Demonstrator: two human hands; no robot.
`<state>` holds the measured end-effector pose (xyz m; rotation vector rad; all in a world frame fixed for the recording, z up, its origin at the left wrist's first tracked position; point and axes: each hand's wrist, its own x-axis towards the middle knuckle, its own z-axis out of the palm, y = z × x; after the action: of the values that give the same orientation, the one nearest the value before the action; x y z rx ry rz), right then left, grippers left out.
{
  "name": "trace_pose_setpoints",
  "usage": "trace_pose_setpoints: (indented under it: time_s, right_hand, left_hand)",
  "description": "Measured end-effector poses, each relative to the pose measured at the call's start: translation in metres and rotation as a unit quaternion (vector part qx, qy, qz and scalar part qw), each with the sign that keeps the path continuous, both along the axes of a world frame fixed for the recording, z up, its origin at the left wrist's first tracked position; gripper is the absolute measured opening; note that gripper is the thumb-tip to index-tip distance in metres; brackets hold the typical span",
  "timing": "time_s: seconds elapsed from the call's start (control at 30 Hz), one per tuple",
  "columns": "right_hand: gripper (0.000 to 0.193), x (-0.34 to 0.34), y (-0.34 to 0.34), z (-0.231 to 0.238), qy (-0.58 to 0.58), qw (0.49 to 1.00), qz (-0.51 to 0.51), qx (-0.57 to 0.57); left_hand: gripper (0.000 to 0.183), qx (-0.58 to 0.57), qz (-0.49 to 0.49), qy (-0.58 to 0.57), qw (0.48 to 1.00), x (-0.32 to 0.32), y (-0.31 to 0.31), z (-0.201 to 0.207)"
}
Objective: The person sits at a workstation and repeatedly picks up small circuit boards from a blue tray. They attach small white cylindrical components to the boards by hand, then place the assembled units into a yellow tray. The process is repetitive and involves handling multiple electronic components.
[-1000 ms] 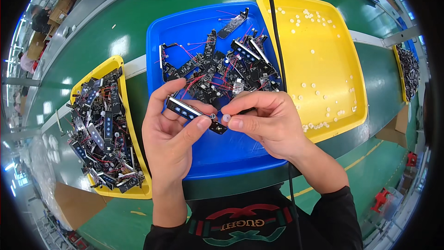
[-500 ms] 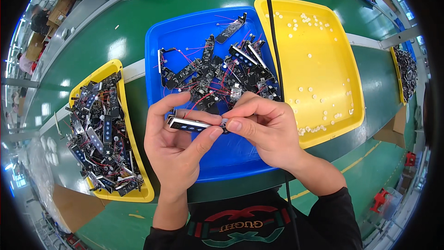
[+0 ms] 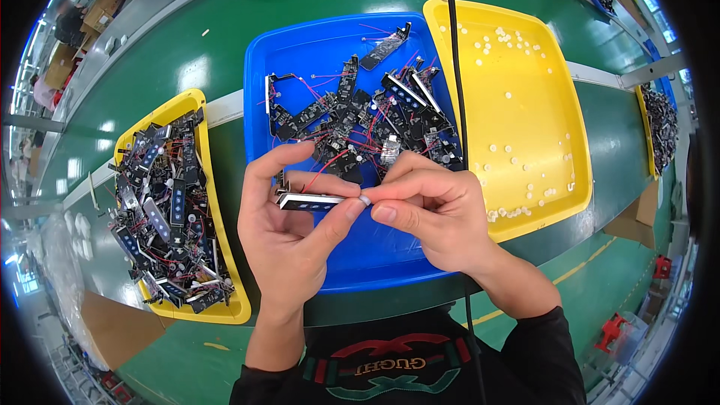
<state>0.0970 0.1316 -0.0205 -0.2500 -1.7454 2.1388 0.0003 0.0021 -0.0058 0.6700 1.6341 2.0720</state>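
Over the blue tray (image 3: 360, 274), my left hand (image 3: 289, 240) grips a slim black circuit board module (image 3: 309, 202) with a white edge strip. A red wire rises from it behind my fingers. My right hand (image 3: 442, 214) is closed in a pinch at the module's right end. There a small whitish round piece (image 3: 365, 199) shows between the fingertips of both hands; most of it is covered. Beyond my hands, several similar circuit boards (image 3: 349, 116) with red wires lie heaped in the blue tray.
To the right stands a yellow tray (image 3: 517, 124) with small white round pieces scattered in it. A narrower yellow tray (image 3: 238, 304) at the left is piled with boards. A black cable (image 3: 457, 67) hangs down across the trays. All stand on a green table (image 3: 315, 0).
The trays and hands sit slightly further right in the picture. My right thumb has come a little away from the module's end, and the whitish piece shows more plainly.
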Motion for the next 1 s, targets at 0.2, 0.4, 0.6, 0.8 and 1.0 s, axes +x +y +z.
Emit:
trace_pose_setpoints:
  time_s: [0.2, 0.4, 0.6, 0.8, 1.0]
  right_hand:
    - [0.013, 0.001, 0.004, 0.0, 0.001, 1.0, -0.007, 0.015]
    - [0.01, -0.004, 0.012, 0.004, 0.026, 0.999, 0.04, 0.021]
    - [0.035, -0.002, 0.006, 0.016, -0.048, 0.931, 0.034, -0.359]
    - [0.058, -0.003, -0.005, 0.015, -0.031, 0.905, 0.088, -0.414]
    - [0.047, 0.0, 0.003, 0.003, -0.034, 0.879, 0.078, -0.469]
  left_hand:
    - [0.051, -0.027, 0.015, 0.019, 0.999, 0.003, 0.004, 0.0]
    - [0.046, -0.015, 0.052, 0.112, 0.992, 0.012, 0.001, 0.008]
    - [0.048, 0.028, 0.073, 0.224, 0.972, 0.002, -0.057, 0.015]
    - [0.039, -0.14, 0.298, 0.242, 0.913, -0.003, -0.143, 0.034]
    - [0.029, -0.347, 0.363, 0.337, 0.797, -0.008, -0.165, 0.034]
